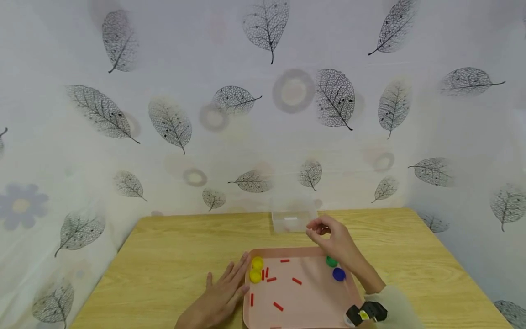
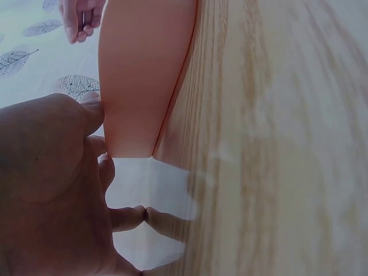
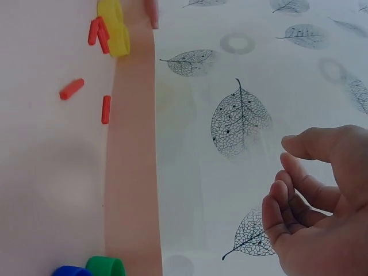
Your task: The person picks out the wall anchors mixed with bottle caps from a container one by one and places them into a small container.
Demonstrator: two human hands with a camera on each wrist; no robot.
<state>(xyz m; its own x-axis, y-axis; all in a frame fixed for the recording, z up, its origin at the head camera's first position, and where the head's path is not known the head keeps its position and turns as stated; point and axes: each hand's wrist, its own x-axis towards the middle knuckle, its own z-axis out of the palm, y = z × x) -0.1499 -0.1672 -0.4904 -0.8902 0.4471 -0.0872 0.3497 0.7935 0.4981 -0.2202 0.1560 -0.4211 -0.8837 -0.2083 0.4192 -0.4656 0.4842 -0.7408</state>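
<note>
A pink tray (image 1: 312,299) lies on the table with several small red sticks (image 1: 278,306) scattered in it. My left hand (image 1: 222,292) rests along the tray's left wall, fingers extended, with fingertips at the rim in the left wrist view. Beyond the tray's far right corner my right hand (image 1: 334,237) is raised, thumb and forefinger apart, the other fingers loosely curled, nothing visible between them. It is just to the right of a clear plastic box (image 1: 283,224). Two yellow round pieces (image 1: 255,275) sit inside the tray's left wall; a green piece (image 1: 331,261) and a blue piece (image 1: 339,274) sit at the right.
The wooden table (image 1: 164,256) extends to both sides of the tray. A pale leaf-print curtain (image 1: 230,151) hangs behind it. A black strapped device (image 1: 371,311) on the right wrist overlaps the tray's near right corner, where a whitish round piece (image 1: 349,322) partly shows.
</note>
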